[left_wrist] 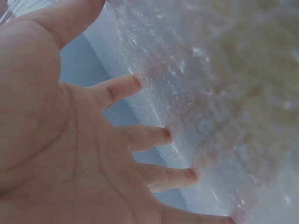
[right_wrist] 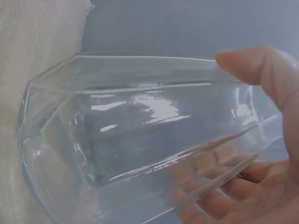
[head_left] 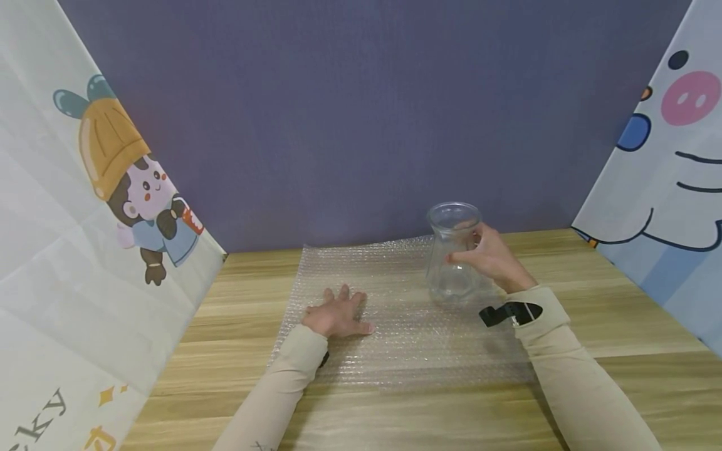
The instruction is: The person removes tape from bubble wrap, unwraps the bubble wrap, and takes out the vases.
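A clear glass vase (head_left: 442, 275) with a flared rim and faceted sides stands upright over the right part of a sheet of bubble wrap (head_left: 389, 351). My right hand (head_left: 496, 260) grips it from the right, below the rim. In the right wrist view, the thumb lies along one side of the vase (right_wrist: 126, 112), and the fingers (right_wrist: 233, 191) curve round the other, partly seen through the glass. Flat on the left part of the sheet rests my left hand (head_left: 338, 313), its fingers spread. The left wrist view shows those fingertips (left_wrist: 166, 135) touching the bubble wrap.
The sheet lies on a wood-grain table (head_left: 237, 351). A dark blue-grey panel (head_left: 338, 125) rises behind the table's back edge. White panels with cartoon prints stand at the left (head_left: 68, 250) and right (head_left: 677, 207).
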Available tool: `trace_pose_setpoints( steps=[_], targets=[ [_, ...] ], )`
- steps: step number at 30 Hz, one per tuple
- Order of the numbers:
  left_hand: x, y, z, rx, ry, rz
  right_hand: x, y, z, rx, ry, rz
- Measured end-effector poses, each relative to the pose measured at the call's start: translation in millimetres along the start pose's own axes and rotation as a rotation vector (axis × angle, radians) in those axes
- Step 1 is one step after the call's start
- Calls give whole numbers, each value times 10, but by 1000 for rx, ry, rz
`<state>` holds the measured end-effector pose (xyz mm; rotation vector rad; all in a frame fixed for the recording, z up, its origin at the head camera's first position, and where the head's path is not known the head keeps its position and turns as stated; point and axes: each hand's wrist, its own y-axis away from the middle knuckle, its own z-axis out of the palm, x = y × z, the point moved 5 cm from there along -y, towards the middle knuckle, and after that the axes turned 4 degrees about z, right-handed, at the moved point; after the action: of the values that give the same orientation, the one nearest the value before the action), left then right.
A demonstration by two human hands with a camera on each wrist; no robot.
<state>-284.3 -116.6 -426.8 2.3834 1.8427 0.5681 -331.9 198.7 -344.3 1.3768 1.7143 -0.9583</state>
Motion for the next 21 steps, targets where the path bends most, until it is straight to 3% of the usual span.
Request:
trace_pose_setpoints(
  steps=[21],
  targets=[
    [-9, 15, 0, 3, 3, 1, -37, 20, -39, -1, -71, -43]
  ],
)
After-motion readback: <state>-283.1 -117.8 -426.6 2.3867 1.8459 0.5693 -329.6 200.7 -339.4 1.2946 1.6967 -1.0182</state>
